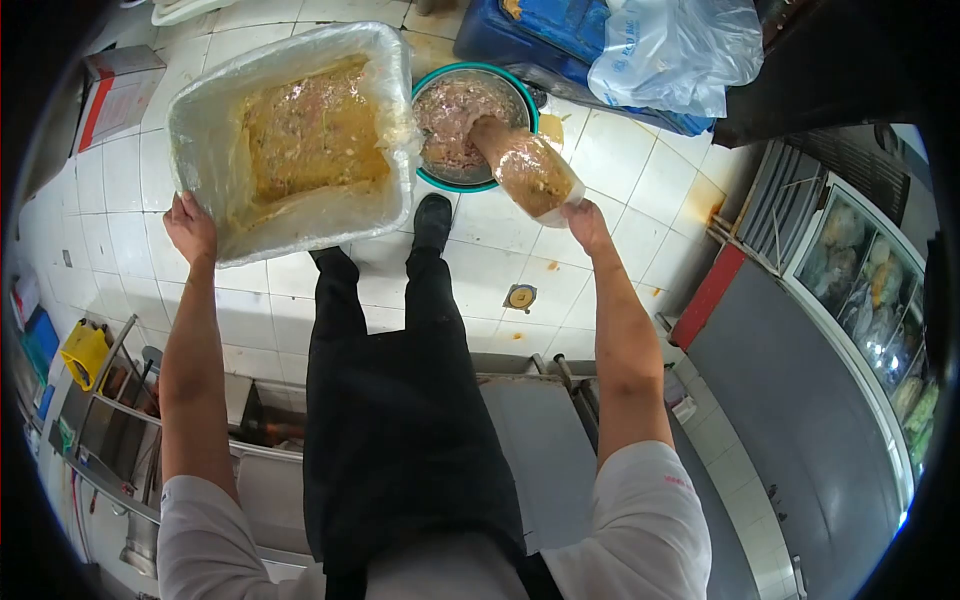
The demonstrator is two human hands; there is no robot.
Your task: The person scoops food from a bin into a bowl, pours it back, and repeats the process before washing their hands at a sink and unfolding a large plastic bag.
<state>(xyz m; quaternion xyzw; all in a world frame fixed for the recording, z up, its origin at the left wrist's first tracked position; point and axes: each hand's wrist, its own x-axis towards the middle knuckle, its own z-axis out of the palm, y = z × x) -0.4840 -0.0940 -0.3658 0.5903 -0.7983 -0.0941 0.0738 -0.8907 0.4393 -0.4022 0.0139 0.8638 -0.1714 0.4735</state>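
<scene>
The fingers of the right hand point(585, 222) are pinched on the pale near end of a marinade-coated container point(535, 178), and its long axis runs diagonally, forward and to the left, from those fingers to its far end over the green-rimmed basin point(489, 184). A brownish mass spans that far end and the basin's contents; whether it is pouring or solid, I cannot tell. The left hand point(190, 228) is curled on the near-left edge of a plastic-lined tub point(190, 150), fingers on the rim, thumb hidden. So the basin lies forward-left of the right fingers and well to the right of the left ones, making the right hand the nearer. The tub's right edge comes right up beside the basin; whether they touch is unclear. Counted: one container, one basin with wet, chopped-looking meat point(455, 105), one tub with a yellowish marinade mix point(315, 135), two hands. Farther out are one clearly visible black boot point(433, 222), one round drain cover point(520, 297), one blue bin point(500, 45) and one clear plastic bag point(680, 50) on it.
</scene>
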